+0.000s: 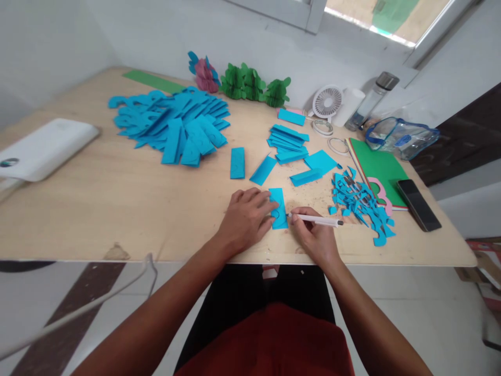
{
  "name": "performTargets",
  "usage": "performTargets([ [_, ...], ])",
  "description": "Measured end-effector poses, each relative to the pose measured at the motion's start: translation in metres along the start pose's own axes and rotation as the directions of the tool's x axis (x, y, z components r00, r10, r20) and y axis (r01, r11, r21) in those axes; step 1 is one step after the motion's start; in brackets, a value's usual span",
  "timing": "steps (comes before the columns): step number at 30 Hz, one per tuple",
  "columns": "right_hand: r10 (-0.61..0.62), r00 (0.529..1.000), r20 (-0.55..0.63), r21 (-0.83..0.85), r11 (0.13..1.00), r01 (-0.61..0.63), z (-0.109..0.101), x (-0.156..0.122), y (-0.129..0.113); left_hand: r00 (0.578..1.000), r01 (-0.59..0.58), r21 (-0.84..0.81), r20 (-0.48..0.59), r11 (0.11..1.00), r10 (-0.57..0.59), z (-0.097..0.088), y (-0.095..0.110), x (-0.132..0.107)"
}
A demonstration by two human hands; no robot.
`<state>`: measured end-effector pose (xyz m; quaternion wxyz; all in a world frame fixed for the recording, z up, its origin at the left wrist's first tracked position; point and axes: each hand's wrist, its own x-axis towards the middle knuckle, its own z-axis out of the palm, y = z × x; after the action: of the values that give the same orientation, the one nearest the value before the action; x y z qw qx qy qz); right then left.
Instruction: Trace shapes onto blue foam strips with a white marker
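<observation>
A small blue paper piece with a dark curved outline drawn on it lies near the table's front edge. My left hand rests on its left side, fingers stretched out and pressing it to the wood. At the paper's right edge, my right hand grips a white pen, its tip at or just beside the paper. Just beyond are single blue paper strips, one upright and another slanted. A large heap of blue folded paper pieces spreads at the back left.
Blue scraps lie right, beside a green notebook and a phone. Along the wall stand green paper decorations, a small fan and a bottle. A white power bank-like box sits far left.
</observation>
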<state>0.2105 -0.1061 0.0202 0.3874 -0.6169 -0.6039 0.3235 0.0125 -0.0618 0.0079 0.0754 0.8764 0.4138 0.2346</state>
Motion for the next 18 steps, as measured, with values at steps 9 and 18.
performTargets([
  [9, 0.005, 1.0, -0.001, -0.006, 1.0, -0.005, 0.0001, -0.0001, -0.0028, 1.0, -0.006, 0.013, -0.001, 1.0, 0.006, -0.0003, -0.0004, 0.0],
  [18, 0.009, 1.0, -0.008, 0.01, 1.0, -0.009, 0.0006, -0.0002, -0.0036, 1.0, -0.008, 0.03, -0.016, 1.0, 0.008, 0.0001, -0.0007, 0.0],
])
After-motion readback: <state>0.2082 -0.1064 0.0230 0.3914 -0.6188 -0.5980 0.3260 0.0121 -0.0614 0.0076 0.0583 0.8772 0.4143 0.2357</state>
